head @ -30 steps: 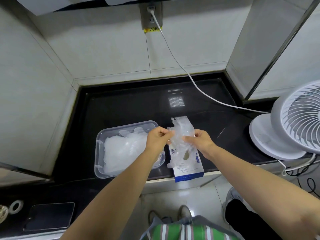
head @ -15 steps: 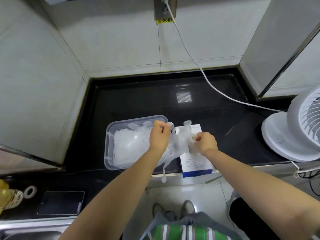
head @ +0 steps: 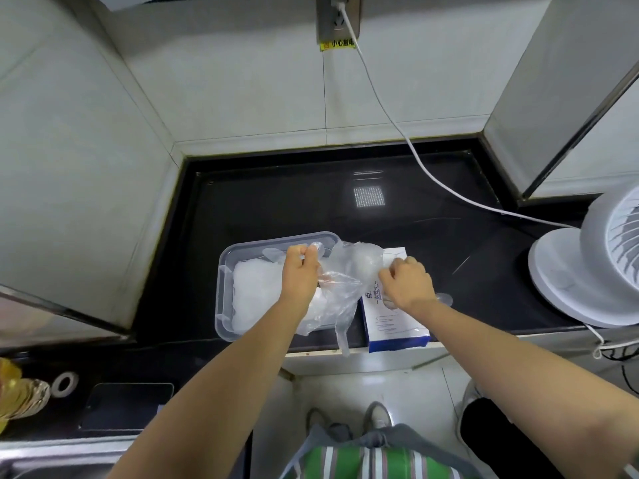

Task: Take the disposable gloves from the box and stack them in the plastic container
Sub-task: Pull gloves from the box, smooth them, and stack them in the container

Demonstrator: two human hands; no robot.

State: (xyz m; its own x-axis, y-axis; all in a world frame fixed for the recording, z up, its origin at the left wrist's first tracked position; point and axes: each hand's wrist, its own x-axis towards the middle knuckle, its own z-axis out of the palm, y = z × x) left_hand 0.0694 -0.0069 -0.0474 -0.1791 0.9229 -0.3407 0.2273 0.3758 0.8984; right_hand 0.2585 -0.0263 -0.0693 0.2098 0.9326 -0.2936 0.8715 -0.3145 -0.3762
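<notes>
One clear disposable glove (head: 349, 271) is stretched between two hands above the near edge of the black countertop (head: 276, 202). The left hand (head: 301, 274) has its fingers curled round one edge of the glove, over the far right corner of the single plastic container (head: 224, 288). The right hand (head: 406, 286) pinches the opposite edge between thumb and curled fingers, over the one glove box (head: 397, 326). The slack part of the glove hangs down between the wrists, past the counter's front edge.

The container sits at 9 o'clock from the box, just beside it. It holds one whitish pile of gloves (head: 256, 292); how many are in it cannot be counted. The white-and-blue box lies flat, its near end at the counter's edge.

At 3 o'clock from the box, well apart, stands one white fan (head: 587, 264). One white cable (head: 432, 174) runs from it across the counter up to the wall socket (head: 337, 19) at 12 o'clock. At 8 o'clock, on a lower surface, lie one dark phone (head: 128, 404) and one tape roll (head: 64, 382). Two shoes (head: 378, 414) show at 6 o'clock.
</notes>
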